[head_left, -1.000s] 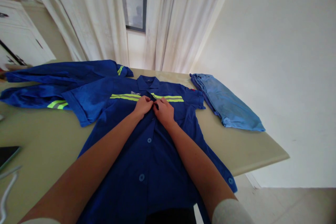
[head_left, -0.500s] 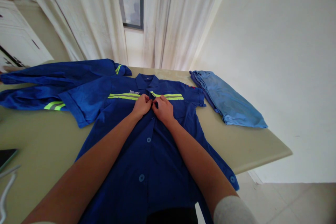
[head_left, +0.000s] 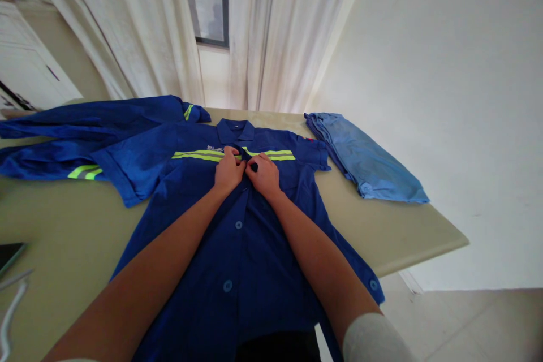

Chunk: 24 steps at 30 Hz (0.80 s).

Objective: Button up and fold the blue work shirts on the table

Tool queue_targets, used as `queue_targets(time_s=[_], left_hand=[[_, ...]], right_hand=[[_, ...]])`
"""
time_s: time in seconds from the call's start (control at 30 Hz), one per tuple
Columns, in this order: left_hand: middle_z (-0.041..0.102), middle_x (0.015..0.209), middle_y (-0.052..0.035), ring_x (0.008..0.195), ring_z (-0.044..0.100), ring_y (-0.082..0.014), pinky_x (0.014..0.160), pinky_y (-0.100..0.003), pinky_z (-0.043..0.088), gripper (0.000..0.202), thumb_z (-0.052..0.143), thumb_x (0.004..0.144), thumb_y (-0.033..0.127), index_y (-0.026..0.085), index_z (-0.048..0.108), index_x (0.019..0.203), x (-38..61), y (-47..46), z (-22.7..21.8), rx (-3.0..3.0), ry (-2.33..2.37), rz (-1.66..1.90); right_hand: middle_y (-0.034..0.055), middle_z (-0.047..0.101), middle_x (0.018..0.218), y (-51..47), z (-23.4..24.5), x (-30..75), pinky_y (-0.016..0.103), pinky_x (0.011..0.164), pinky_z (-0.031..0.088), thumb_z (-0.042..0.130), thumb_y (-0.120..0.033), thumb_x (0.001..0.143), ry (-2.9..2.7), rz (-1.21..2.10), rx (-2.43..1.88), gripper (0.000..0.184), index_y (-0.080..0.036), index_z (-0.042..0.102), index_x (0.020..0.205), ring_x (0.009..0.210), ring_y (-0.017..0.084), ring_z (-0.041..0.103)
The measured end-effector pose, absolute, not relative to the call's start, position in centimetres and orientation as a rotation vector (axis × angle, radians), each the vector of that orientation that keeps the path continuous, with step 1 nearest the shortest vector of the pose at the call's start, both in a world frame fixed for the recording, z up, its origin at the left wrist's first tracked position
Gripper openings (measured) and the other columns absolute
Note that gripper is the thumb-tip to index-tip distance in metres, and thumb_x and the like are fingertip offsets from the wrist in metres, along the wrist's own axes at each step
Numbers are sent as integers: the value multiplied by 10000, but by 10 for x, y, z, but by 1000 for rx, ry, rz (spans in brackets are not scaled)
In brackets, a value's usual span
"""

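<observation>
A dark blue work shirt (head_left: 237, 249) with a yellow-green reflective stripe lies face up on the beige table (head_left: 382, 232). My left hand (head_left: 228, 171) and my right hand (head_left: 263, 174) meet at its chest, just below the collar. Both hands pinch the front placket, fingers closed on the cloth around a dark button. Two fastened buttons show lower down the front.
Another dark blue garment (head_left: 85, 130) with reflective stripes lies at the table's left. A folded light blue garment (head_left: 365, 161) sits at the right. A dark phone (head_left: 9, 253) and a white hanger (head_left: 11, 311) lie at the left edge. White curtains hang behind.
Both hands stay pinched at the upper placket, shifting only slightly up the shirt. The view has drifted a little to the left.
</observation>
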<state>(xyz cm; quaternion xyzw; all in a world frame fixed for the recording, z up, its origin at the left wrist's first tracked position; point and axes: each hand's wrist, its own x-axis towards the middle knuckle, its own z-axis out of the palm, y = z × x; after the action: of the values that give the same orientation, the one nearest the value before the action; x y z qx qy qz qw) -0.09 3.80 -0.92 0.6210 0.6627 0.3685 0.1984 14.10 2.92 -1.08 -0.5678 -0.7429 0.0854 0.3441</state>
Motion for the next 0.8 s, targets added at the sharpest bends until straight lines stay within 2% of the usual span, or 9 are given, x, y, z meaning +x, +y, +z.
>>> queue_targets(time_s=[0.17,0.23,0.37,0.57,0.67,0.8], left_hand=[[747,934,-8,759,680,-210,739,-317,471,216,623,962,267,268,598,1176,-1,37,-12,1852,1718,1063],[758,983,-22,792,676,-206,757,-317,485,164,584,972,268,262,672,1110,-2,39,-14,1935,1621,1070],[787,1075,-45,864,690,-209,835,-326,522,236,542,969,273,238,762,1048,-5,42,-13,1982,1480,1112],[806,942,-47,781,699,-190,769,-302,563,233,625,882,265,199,805,1015,-10,46,-11,1750,1369,1071],[792,856,-39,722,682,-172,701,-277,550,221,657,815,211,181,808,974,-13,50,-14,1630,1370,1058],[775,797,-22,657,652,-156,645,-261,525,224,655,788,190,181,814,945,-15,53,-13,1601,1396,1018]], right_hand=[[14,739,962,35,-11,146,298,814,476,674,-297,894,-1701,408,-1492,102,-232,748,867,879,188,642],[12,749,942,36,-12,148,298,796,474,677,-302,879,-1668,449,-1481,109,-227,757,870,838,183,639],[7,754,931,37,-13,149,293,788,471,671,-306,880,-1652,434,-1449,121,-223,759,882,816,176,633],[24,735,978,34,-11,148,299,816,483,651,-319,913,-1759,379,-1493,141,-215,745,935,874,187,640],[36,710,1035,30,-8,145,309,868,488,677,-303,905,-1865,314,-1509,109,-226,739,950,961,201,639],[37,693,1059,29,-8,143,309,867,488,658,-287,932,-1905,309,-1513,105,-236,743,968,961,198,633]])
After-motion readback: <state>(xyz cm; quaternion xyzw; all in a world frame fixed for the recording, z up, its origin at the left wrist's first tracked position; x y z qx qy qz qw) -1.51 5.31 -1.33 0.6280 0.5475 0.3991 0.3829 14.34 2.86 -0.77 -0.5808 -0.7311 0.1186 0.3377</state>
